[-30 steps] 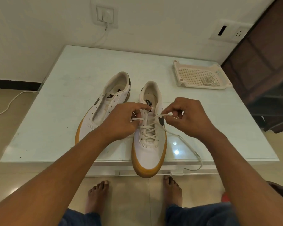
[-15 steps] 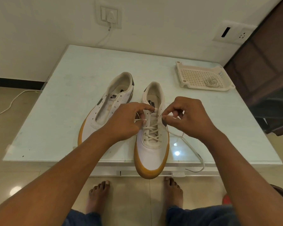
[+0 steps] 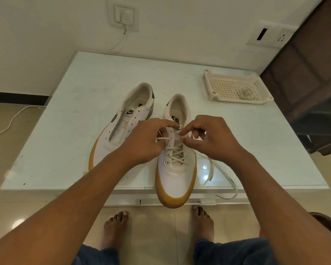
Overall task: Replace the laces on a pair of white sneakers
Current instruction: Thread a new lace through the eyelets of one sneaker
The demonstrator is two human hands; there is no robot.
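Left hand (image 3: 143, 139) and right hand (image 3: 210, 138) each pinch the lace (image 3: 177, 152) over the right shoe (image 3: 177, 180), at the surface's (image 3: 84, 111) near edge — laced low, open up top. We judge under half done — left shoe (image 3: 105, 144) bare, coil (image 3: 246, 92) in far tray (image 3: 237, 101).

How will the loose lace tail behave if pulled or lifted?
Probably floppy: the lace tail curves slackly across the table and droops over its front edge. Likely very light, since it looks thin and flat. Pulling it would probably tug the laced shoe, whose eyelets it runs through.
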